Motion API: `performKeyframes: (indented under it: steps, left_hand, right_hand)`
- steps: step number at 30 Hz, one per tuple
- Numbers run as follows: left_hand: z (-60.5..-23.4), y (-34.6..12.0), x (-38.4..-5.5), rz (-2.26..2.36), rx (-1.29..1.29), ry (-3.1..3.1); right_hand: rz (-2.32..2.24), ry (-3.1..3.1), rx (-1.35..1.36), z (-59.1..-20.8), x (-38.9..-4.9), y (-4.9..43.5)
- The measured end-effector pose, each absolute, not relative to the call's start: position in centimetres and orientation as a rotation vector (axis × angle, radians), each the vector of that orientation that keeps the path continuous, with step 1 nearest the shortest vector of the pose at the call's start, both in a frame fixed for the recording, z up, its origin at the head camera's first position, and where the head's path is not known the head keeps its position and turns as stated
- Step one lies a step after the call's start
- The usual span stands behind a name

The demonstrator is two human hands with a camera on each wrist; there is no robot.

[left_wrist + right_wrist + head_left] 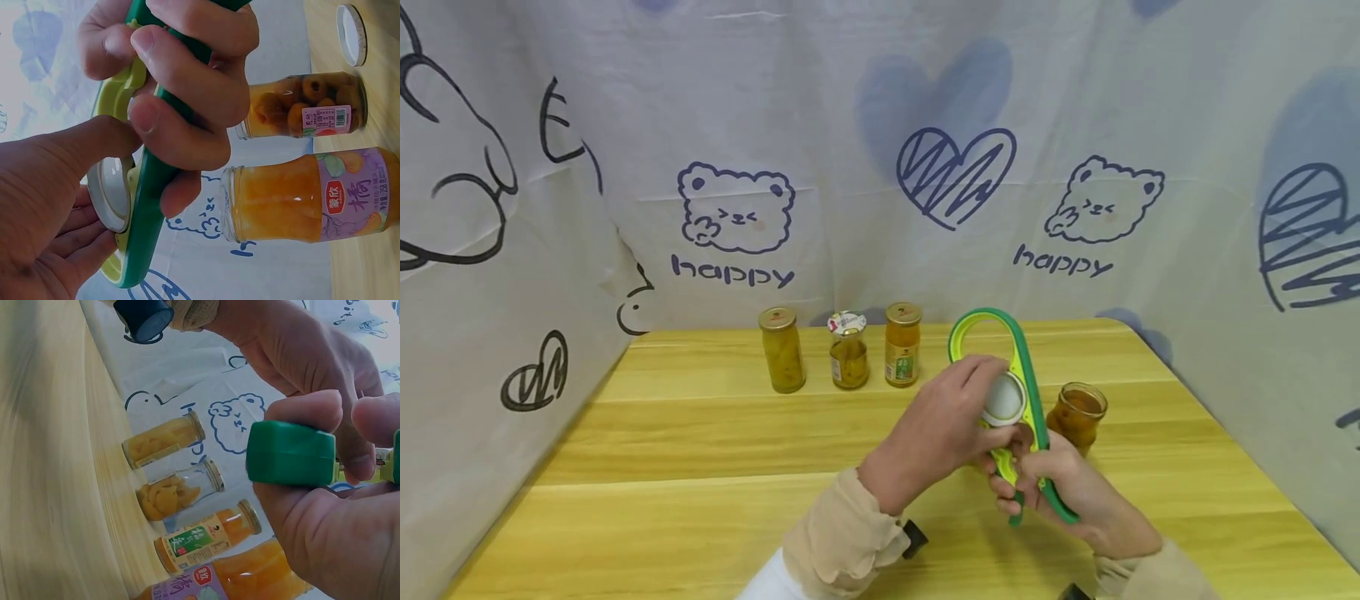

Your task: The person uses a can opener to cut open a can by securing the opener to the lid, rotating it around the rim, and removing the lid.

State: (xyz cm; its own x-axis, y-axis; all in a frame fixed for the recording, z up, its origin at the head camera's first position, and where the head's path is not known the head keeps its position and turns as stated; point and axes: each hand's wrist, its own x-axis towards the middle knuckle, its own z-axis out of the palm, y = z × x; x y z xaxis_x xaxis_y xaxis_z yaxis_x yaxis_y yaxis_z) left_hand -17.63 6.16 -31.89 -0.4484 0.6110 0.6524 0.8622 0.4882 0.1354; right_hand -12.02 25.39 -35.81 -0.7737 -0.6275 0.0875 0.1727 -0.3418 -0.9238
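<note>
A green and yellow jar opener (1030,392) is held up in front of me. My right hand (1067,483) grips its handles, with fingers curled round the green handle (181,100) in the left wrist view. A round jar lid (1004,398), pale inside, sits within the opener's yellow inner edge. My left hand (943,417) pinches this lid between thumb and fingers. Beyond the hands stands a lidless jar of dark fruit (309,106). Beside it is a lidless orange jar with a purple label (353,197), hidden behind the hands in the head view.
Three lidded jars stand at the back of the wooden table (647,433): a tall yellow one (783,354), a shorter one with a patterned lid (849,358) and an orange one (902,350). A loose lid (352,35) lies near the dark-fruit jar. Printed cloth (850,167) hangs behind.
</note>
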Motion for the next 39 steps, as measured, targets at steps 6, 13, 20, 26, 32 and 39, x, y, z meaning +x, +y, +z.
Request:
performKeyframes:
  steps: [6, 13, 20, 26, 32, 39]
  left_hand:
    - [-31.9, 6.0, -17.8, -0.634, -1.221, -2.154]
    - [-31.7, 5.5, -18.1, -0.754, -1.298, -2.149]
    - [-31.0, 5.1, -17.7, -0.753, -1.317, -2.159]
    - [-30.6, 4.5, -17.4, -0.748, -1.289, -2.123]
    - [-30.5, 4.2, -17.7, -0.68, -1.308, -2.282]
    - [-31.2, 5.0, -17.8, -0.507, -1.446, -2.466]
  right_hand:
    - [-2.119, 1.39, -0.604, -35.8, -12.1, 25.3]
    - [-2.124, 1.293, -0.646, -35.8, -12.1, 25.6]
    - [-2.116, 1.341, -0.687, -35.8, -12.2, 25.8]
    - [-2.167, 1.364, -0.647, -35.2, -12.1, 26.4]
    - [-2.287, 1.299, -0.672, -34.5, -12.2, 27.0]
    - [-2.417, 1.359, -0.68, -33.8, -12.2, 27.7]
